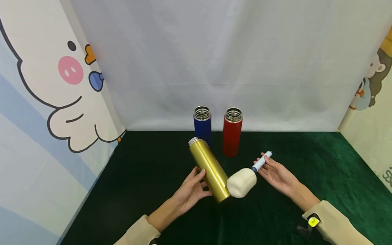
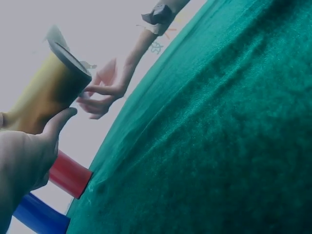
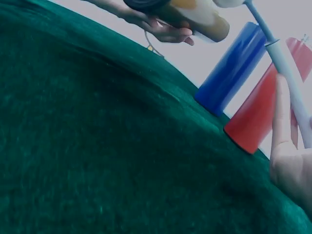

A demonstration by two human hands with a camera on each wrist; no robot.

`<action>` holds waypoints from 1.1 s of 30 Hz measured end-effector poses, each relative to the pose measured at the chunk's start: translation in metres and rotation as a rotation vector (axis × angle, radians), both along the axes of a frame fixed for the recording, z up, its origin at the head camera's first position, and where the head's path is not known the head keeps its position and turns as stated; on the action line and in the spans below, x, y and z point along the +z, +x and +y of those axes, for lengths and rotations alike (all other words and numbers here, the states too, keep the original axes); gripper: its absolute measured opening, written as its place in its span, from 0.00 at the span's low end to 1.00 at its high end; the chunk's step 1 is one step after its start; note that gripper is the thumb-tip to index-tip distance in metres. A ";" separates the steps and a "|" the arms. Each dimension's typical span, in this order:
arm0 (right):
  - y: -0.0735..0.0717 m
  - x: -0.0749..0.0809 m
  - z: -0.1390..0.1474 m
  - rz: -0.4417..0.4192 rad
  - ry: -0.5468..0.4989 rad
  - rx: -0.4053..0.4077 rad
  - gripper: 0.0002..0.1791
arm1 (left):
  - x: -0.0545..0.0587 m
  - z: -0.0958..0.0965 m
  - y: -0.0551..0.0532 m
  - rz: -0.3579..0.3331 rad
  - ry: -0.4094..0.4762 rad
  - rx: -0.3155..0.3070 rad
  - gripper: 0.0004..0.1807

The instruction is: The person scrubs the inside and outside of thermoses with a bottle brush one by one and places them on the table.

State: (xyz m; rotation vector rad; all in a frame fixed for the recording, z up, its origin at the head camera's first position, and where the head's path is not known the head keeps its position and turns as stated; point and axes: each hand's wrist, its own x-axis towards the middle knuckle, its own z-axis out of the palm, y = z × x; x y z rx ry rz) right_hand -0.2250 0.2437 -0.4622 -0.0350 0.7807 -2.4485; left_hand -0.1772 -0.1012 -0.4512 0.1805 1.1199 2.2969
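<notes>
My left hand [image 1: 191,194] grips a gold metal bottle [image 1: 211,170] around its side, in the air over the table. The bottle leans, with its silver neck up toward the back left and its base toward the front right. In the right hand [image 1: 280,177] is a sponge brush, held by its light blue handle [image 1: 261,161]. Its thick white sponge head [image 1: 242,182] overlaps the bottle's side near the base in the head view. The left wrist view shows the bottle's dark base [image 2: 70,61] close up, with the left thumb along the side. The right wrist view shows the fingers along the handle [image 3: 287,68].
A blue bottle [image 1: 202,127] and a red bottle [image 1: 232,134] stand upright and uncapped behind the hands, partly hidden by the gold one in the blue bottle's case. Dark green cloth [image 1: 147,170] covers the table. A pale curtain [image 1: 245,51] hangs at the back.
</notes>
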 end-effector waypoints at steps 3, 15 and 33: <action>-0.001 -0.002 0.002 0.013 0.026 0.001 0.17 | 0.002 -0.001 0.001 0.006 0.021 -0.028 0.25; -0.021 0.019 -0.032 -0.163 -0.110 -0.143 0.14 | 0.003 0.003 0.010 0.003 -0.044 -0.129 0.32; -0.007 0.005 -0.018 -0.076 0.106 -0.040 0.11 | -0.001 -0.004 0.007 0.068 -0.124 -0.081 0.28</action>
